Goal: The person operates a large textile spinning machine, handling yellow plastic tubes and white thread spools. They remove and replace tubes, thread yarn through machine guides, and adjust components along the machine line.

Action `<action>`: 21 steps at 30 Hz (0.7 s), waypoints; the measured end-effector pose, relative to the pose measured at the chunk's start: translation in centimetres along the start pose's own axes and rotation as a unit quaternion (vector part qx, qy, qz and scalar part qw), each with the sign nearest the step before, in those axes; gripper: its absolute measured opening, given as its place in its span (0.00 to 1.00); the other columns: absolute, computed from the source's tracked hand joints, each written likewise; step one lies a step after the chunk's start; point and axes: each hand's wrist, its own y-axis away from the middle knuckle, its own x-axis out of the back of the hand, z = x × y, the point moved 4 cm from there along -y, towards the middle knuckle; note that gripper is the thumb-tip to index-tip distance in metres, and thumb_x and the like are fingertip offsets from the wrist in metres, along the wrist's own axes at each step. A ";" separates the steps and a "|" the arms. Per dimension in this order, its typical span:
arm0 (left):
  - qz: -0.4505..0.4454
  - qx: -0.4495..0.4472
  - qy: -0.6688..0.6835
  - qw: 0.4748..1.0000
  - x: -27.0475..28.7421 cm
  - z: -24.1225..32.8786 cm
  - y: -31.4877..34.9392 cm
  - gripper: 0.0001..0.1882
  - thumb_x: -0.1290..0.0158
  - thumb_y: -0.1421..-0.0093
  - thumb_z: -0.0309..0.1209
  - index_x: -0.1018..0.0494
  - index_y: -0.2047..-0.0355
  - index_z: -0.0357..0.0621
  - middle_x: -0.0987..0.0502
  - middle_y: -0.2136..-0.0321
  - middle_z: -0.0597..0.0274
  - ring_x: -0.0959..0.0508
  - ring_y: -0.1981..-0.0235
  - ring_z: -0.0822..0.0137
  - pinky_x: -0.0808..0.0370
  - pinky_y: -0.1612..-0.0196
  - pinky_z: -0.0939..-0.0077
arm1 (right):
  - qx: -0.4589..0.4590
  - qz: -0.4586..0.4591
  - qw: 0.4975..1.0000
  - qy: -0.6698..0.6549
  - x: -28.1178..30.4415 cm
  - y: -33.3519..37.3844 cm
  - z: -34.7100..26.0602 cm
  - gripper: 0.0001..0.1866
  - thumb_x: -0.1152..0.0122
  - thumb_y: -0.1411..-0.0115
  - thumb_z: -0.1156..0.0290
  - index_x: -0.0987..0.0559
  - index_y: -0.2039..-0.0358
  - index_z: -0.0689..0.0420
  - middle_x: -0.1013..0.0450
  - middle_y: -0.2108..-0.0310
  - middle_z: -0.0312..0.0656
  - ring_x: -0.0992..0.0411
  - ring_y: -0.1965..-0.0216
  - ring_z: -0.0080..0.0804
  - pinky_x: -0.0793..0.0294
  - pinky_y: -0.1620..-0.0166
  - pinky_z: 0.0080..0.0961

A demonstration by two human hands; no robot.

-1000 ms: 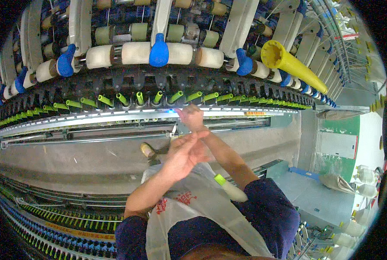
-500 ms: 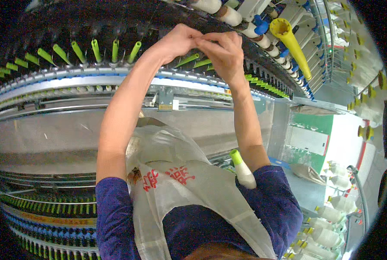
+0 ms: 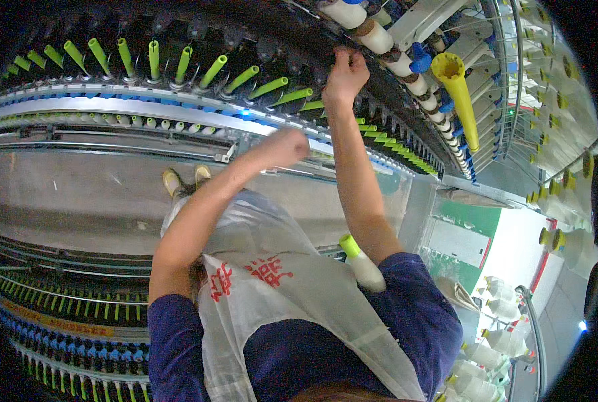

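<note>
Nearest the lens, a translucent apron (image 3: 299, 278) with red marks is covering the dark shirt, and a white bobbin with a green top (image 3: 365, 268) is leaning by the right sleeve, right of the frame's lower middle. Further up, the left hand (image 3: 287, 147) is hovering near the centre; it is showing as a blurred, rounded shape, so I cannot tell whether its fingers are apart or closed on anything. The two hands are staying well clear of touching each other.

Above it, a row of green tubes (image 3: 271, 87) is curving from the upper left toward the right, behind a pale rail (image 3: 145, 106). The tubes nearest the hands are lying up from the left hand, their long axes slanting slightly upward to the right, one open end pointing close to the right wrist.

The right hand (image 3: 347, 79) is hanging at the upper middle, fingers curling inward; whether they are pinching a thread, I cannot tell. White rollers (image 3: 374, 39) are running down to the right beside it, much nearer this hand than the left. Beyond, a yellow tube (image 3: 457, 100) is slanting at upper right.
</note>
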 end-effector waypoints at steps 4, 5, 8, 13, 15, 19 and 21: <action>-0.256 -0.103 0.063 0.959 -3.3 6.3 3.4 0.10 0.47 0.47 0.31 0.25 0.66 0.38 0.23 0.72 0.51 0.22 0.69 0.60 0.28 0.63 0.65 | 0.005 0.038 0.993 -0.108 -1.0 -0.4 0.1 0.03 0.47 0.44 0.78 0.25 0.71 0.62 0.30 0.74 0.31 0.39 0.73 0.15 0.40 0.71 0.16; -0.292 -0.150 0.084 0.941 -3.5 8.5 4.2 0.13 0.46 0.47 0.31 0.26 0.62 0.40 0.22 0.70 0.52 0.22 0.67 0.60 0.28 0.61 0.65 | 0.059 0.032 0.985 -0.159 -1.3 -0.5 -0.4 0.03 0.47 0.44 0.79 0.25 0.71 0.61 0.31 0.75 0.31 0.39 0.73 0.15 0.41 0.72 0.15; -0.263 -0.181 0.327 0.890 -2.8 14.2 6.1 0.20 0.42 0.48 0.32 0.27 0.54 0.42 0.22 0.62 0.58 0.24 0.63 0.67 0.28 0.57 0.72 | 0.011 0.059 0.987 -0.146 -1.9 -1.2 -0.2 0.04 0.46 0.42 0.76 0.26 0.65 0.61 0.30 0.70 0.32 0.38 0.72 0.17 0.37 0.71 0.19; -0.202 -0.067 0.419 0.883 -1.1 17.3 7.6 0.17 0.43 0.45 0.33 0.26 0.55 0.43 0.22 0.65 0.62 0.26 0.66 0.76 0.28 0.62 0.78 | 0.079 -0.019 0.988 -0.133 -1.5 -0.3 -1.3 0.14 0.42 0.41 0.74 0.31 0.55 0.60 0.31 0.63 0.32 0.35 0.66 0.20 0.34 0.65 0.20; -0.201 0.008 0.350 0.915 0.7 16.3 8.5 0.15 0.43 0.45 0.32 0.25 0.56 0.43 0.22 0.67 0.64 0.26 0.66 0.79 0.29 0.62 0.80 | -0.042 -0.085 0.989 -0.112 -0.2 1.6 -0.9 0.25 0.38 0.45 0.70 0.34 0.48 0.62 0.32 0.51 0.42 0.35 0.54 0.29 0.37 0.49 0.26; 0.027 -0.016 0.321 0.947 8.1 11.7 13.3 0.18 0.42 0.46 0.29 0.25 0.54 0.42 0.23 0.55 0.59 0.26 0.53 0.71 0.32 0.48 0.74 | -0.313 -0.462 0.816 -0.154 4.0 9.4 -4.1 0.37 0.44 0.42 0.49 0.42 0.40 0.58 0.39 0.41 0.44 0.39 0.43 0.35 0.37 0.44 0.32; 0.127 -0.066 0.324 0.935 11.1 7.4 16.5 0.22 0.42 0.45 0.34 0.28 0.51 0.40 0.27 0.50 0.56 0.28 0.50 0.64 0.34 0.45 0.72 | -0.272 -0.602 0.713 -0.236 4.6 11.9 -9.1 0.32 0.44 0.43 0.51 0.35 0.45 0.59 0.34 0.49 0.46 0.31 0.58 0.34 0.30 0.58 0.32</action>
